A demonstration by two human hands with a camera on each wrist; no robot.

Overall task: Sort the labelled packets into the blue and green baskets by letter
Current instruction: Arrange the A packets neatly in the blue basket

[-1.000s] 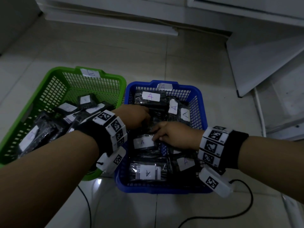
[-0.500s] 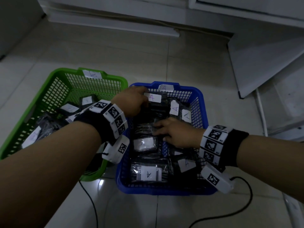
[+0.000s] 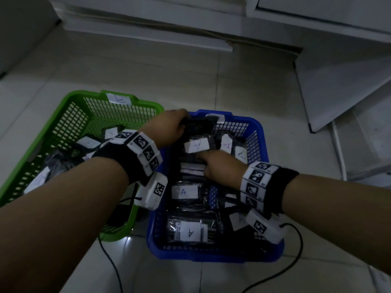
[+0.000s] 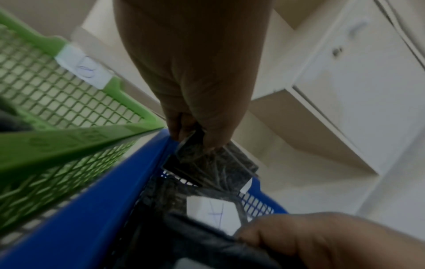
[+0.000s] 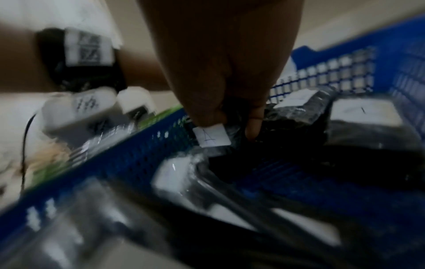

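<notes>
Dark packet pinched in left hand grip, above blue basket rim.

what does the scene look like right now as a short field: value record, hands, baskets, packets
left hand: grips a dark packet at the far end of the blue basket
right hand: down among the packets in the blue basket, pinching one labelled A
blue basket: many dark packets, visible labels read A
green basket: on the left, beside the blue one, tagged B, holds dark packets with white labels
floor: pale tiles, black cables near the baskets
</notes>
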